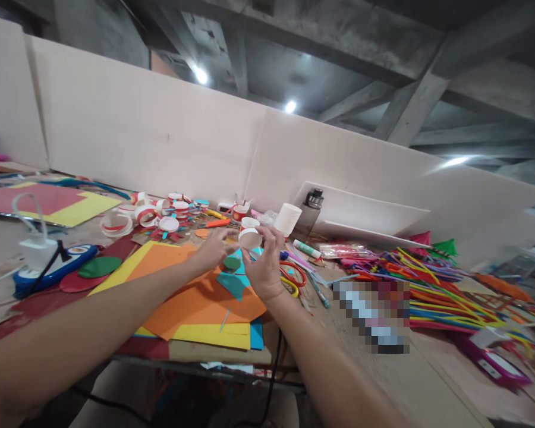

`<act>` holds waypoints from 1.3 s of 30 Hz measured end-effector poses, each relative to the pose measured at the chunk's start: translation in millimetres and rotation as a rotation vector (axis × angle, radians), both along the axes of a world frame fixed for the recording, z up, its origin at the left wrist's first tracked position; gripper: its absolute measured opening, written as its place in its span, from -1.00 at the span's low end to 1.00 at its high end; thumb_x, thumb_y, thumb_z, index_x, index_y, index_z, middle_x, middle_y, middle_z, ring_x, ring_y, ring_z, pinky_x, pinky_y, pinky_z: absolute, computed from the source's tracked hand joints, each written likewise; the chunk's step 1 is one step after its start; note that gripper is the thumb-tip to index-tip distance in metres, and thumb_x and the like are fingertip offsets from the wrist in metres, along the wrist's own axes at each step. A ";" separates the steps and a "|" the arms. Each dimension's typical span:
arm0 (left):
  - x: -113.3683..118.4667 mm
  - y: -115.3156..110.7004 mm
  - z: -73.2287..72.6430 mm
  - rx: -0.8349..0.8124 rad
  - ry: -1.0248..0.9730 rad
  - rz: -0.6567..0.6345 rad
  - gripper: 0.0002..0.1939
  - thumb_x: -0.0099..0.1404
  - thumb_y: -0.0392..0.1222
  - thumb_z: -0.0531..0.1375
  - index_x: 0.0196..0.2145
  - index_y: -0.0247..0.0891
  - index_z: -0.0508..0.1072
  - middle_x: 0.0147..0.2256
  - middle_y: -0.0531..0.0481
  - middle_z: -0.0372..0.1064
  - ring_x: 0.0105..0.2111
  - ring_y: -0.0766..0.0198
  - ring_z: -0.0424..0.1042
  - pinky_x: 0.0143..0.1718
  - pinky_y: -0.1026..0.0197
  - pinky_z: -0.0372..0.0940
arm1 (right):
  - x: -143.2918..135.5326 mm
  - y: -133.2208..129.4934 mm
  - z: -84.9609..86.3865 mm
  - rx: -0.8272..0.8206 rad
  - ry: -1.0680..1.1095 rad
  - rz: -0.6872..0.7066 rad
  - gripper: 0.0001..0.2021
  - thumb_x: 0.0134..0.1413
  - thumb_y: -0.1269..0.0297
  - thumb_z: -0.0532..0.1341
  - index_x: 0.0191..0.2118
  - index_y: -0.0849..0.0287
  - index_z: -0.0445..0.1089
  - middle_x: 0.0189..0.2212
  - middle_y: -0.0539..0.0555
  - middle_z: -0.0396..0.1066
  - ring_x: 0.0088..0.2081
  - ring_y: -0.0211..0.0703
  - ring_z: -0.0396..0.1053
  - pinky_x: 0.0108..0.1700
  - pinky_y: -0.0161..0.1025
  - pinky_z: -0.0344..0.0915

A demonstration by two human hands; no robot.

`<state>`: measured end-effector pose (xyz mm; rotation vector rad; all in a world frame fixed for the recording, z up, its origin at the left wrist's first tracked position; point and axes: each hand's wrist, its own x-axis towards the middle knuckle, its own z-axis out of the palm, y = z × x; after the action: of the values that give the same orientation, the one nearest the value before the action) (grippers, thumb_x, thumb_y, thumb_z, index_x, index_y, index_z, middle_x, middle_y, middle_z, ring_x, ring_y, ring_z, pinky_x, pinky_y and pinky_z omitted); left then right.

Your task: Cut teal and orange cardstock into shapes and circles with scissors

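Observation:
My right hand (266, 261) grips a short white paper ring cut from a cup (250, 239), thumb below and fingers along its right side. My left hand (216, 248) is just left of the ring, fingers bent together with their tips close to its edge; anything pinched there is too small to make out. Beneath both hands lie orange card sheets (173, 309) over yellow card (214, 336), with cut teal paper (232, 286) and a green disc (232, 262) on top. Behind the ring stands another white paper cup (249, 223).
Striped cup rings (147, 215) cluster at the back left. A white paper cup stack (288, 219), bottle (310, 211) and glue stick (307, 248) stand or lie behind. Scissors (294, 276) and coloured pipe cleaners (441, 303) lie right; a blue power strip (56, 268) is left.

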<state>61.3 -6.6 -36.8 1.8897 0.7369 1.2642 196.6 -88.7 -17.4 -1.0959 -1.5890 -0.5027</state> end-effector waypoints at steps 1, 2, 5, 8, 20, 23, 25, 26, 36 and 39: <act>-0.9 -4.6 5.1 -0.039 -0.056 -0.094 -0.63 0.10 -0.12 0.25 -0.13 -0.30 0.44 -0.09 -0.16 0.39 -0.15 0.13 0.34 -0.23 0.19 0.23 | 0.2 0.4 -0.3 0.004 -0.002 -0.010 -0.48 -0.05 0.49 0.22 0.06 0.11 0.12 -0.03 0.21 0.12 0.06 0.03 0.14 0.09 0.07 0.18; -1.5 -9.4 9.6 -0.094 -0.113 -0.240 -0.61 0.15 -0.08 0.22 -0.08 -0.28 0.40 -0.11 -0.15 0.39 -0.18 0.16 0.36 -0.26 0.21 0.23 | 0.3 0.7 -0.8 0.004 -0.006 -0.022 -0.49 -0.05 0.49 0.22 0.06 0.10 0.12 -0.04 0.20 0.12 0.06 0.04 0.14 0.08 0.07 0.18; -1.0 -19.6 15.4 -0.213 -0.171 -0.489 -0.59 0.19 -0.05 0.21 -0.04 -0.27 0.34 -0.30 -0.06 0.42 -0.36 0.26 0.37 -0.40 0.27 0.20 | -0.2 0.2 -1.6 -0.015 -0.032 -0.040 -0.49 -0.04 0.50 0.20 0.06 0.09 0.15 -0.03 0.20 0.10 0.06 0.05 0.13 0.08 0.07 0.18; 1.5 -18.3 11.0 -0.245 -0.229 -0.456 -0.69 0.19 -0.03 0.23 -0.19 -0.30 0.39 -0.42 0.02 0.37 -0.47 0.36 0.31 -0.45 0.30 0.16 | -0.4 -2.8 3.2 -0.037 -0.070 0.010 -0.50 -0.03 0.47 0.22 0.07 0.10 0.17 -0.02 0.20 0.11 0.08 0.05 0.11 0.09 0.05 0.17; -6.3 -16.4 23.0 -0.445 -0.570 -0.447 -0.74 0.11 -0.14 0.32 -0.29 -0.29 0.38 -0.38 0.03 0.38 -0.48 0.42 0.31 -0.43 0.32 0.21 | 71.9 -20.6 16.8 -0.773 -0.259 -0.339 -0.84 0.16 0.29 0.11 -0.24 0.24 0.38 -0.28 0.18 0.42 -0.23 -0.07 0.36 -0.22 -0.22 0.20; -6.9 -16.7 22.9 -0.464 -0.583 -0.474 -0.76 0.13 -0.17 0.31 -0.27 -0.28 0.38 -0.35 0.02 0.39 -0.47 0.41 0.33 -0.44 0.32 0.22 | 77.4 -26.1 3.2 -0.994 -0.415 -0.429 -0.70 0.12 0.29 0.16 -0.04 0.28 0.33 -0.14 0.30 0.40 -0.12 0.03 0.37 -0.19 -0.20 0.22; -7.5 -16.1 22.2 -0.482 -0.593 -0.491 -0.77 0.15 -0.18 0.30 -0.26 -0.27 0.38 -0.32 0.00 0.41 -0.45 0.39 0.36 -0.43 0.30 0.25 | 74.1 -28.7 -1.7 -1.032 -0.461 -0.451 -0.61 0.11 0.34 0.16 0.07 0.30 0.27 -0.11 0.35 0.38 -0.09 0.07 0.36 -0.17 -0.18 0.23; -7.8 -15.9 22.2 -0.503 -0.605 -0.501 -0.77 0.15 -0.18 0.30 -0.25 -0.27 0.39 -0.30 -0.01 0.41 -0.44 0.37 0.38 -0.42 0.29 0.27 | 71.6 -29.3 -2.9 -1.033 -0.469 -0.460 -0.57 0.10 0.38 0.15 0.11 0.30 0.23 -0.11 0.36 0.38 -0.08 0.09 0.36 -0.16 -0.16 0.23; -10.2 -12.9 27.9 -0.768 -0.756 -0.615 -0.88 0.24 -0.24 0.22 -0.30 -0.37 0.41 -0.47 -0.02 0.35 -0.51 0.40 0.36 -0.48 0.34 0.33 | 69.4 -25.3 -2.5 -0.939 -0.286 -0.443 -0.33 -0.06 0.54 0.13 0.25 0.20 0.12 -0.11 0.32 0.39 -0.11 0.07 0.40 -0.18 -0.19 0.27; -10.6 -12.7 27.0 -0.765 -0.750 -0.633 -0.89 0.21 -0.26 0.24 -0.32 -0.37 0.40 -0.50 0.01 0.31 -0.53 0.42 0.33 -0.49 0.36 0.31 | 71.2 -25.2 -1.9 -0.928 -0.267 -0.445 -0.26 -0.08 0.50 0.15 0.30 0.17 0.05 -0.12 0.30 0.41 -0.12 0.09 0.41 -0.17 -0.15 0.28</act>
<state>50.6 -19.3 -9.8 0.8095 0.1334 0.9548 267.8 -113.9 -19.3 -2.1838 -1.8605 -0.1750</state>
